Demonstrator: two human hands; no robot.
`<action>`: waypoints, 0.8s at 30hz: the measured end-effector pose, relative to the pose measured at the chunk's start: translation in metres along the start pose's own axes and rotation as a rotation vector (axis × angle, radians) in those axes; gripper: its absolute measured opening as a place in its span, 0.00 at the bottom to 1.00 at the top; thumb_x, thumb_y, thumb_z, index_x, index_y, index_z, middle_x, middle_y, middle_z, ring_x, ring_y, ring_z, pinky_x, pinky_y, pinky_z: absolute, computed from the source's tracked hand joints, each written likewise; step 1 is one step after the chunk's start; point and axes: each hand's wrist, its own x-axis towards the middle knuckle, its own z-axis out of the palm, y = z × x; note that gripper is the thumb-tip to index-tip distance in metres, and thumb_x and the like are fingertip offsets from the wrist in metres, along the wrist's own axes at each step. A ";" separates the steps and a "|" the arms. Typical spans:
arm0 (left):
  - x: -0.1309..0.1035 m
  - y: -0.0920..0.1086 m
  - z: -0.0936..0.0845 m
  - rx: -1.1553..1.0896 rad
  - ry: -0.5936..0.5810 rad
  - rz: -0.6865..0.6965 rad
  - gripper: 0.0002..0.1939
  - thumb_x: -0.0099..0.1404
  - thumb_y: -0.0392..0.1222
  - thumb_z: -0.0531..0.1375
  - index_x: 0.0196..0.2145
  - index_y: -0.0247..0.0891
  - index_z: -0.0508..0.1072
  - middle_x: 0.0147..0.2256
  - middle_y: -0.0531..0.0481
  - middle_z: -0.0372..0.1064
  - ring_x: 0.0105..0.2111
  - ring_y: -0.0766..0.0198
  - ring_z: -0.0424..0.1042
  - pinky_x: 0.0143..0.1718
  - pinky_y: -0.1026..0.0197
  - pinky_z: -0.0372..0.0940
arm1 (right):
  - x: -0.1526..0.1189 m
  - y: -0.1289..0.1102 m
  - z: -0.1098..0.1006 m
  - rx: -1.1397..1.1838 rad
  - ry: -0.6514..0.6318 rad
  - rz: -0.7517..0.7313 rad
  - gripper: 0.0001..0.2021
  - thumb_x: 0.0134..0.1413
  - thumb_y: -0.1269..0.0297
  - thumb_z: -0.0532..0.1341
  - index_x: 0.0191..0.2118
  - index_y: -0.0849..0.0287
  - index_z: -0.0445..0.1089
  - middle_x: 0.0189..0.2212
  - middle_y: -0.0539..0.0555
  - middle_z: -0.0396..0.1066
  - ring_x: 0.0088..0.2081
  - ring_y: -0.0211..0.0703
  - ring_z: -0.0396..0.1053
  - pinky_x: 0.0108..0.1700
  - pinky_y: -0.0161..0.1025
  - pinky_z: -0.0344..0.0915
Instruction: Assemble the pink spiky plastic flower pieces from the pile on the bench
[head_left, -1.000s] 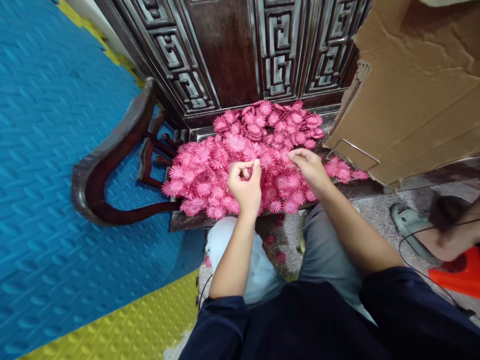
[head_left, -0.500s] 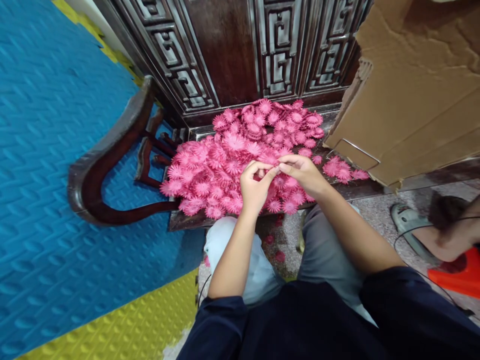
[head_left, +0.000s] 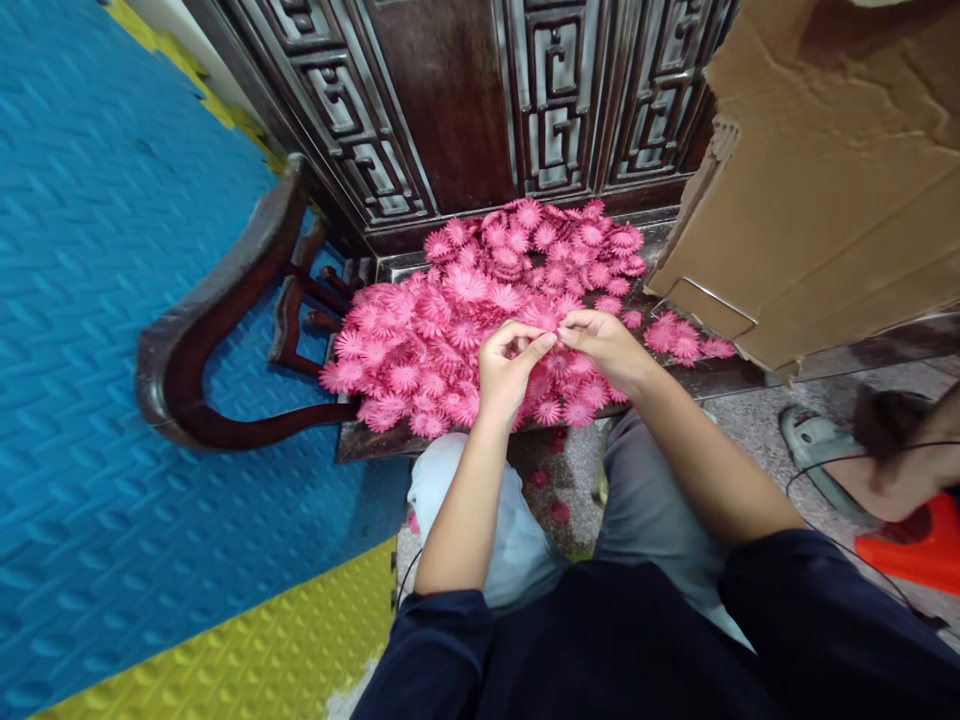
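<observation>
A large heap of pink artificial flower pieces (head_left: 420, 345), round with pointed petals, covers the dark wooden bench seat (head_left: 375, 440). Above the heap's near side my left hand (head_left: 506, 365) and my right hand (head_left: 604, 345) meet at the fingertips. Both hands are closed in a pinch. A bit of pink shows where the fingertips come together, looking like one of the flower pieces, held between the two hands. Its outline is mostly hidden by my fingers and blends with the pink behind it.
A curved wooden armrest (head_left: 202, 330) borders the left, beside blue foam mat (head_left: 67, 400). The carved backrest (head_left: 465, 100) rises behind. At right a cardboard sheet (head_left: 832, 200) stands near a thin metal wire frame (head_left: 712, 300). Another person's sandalled foot (head_left: 847, 480) rests on the floor.
Almost nothing differs. My fingertips stay pinched together in the same spot, with only a very slight shift of the fingers and the view.
</observation>
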 end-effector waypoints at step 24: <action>0.000 0.009 -0.008 0.214 0.179 0.116 0.13 0.55 0.49 0.63 0.24 0.37 0.68 0.21 0.56 0.56 0.24 0.71 0.56 0.29 0.66 0.55 | -0.002 0.002 0.010 -0.007 0.020 -0.005 0.16 0.34 0.55 0.70 0.30 0.57 0.71 0.28 0.48 0.71 0.31 0.35 0.67 0.38 0.35 0.64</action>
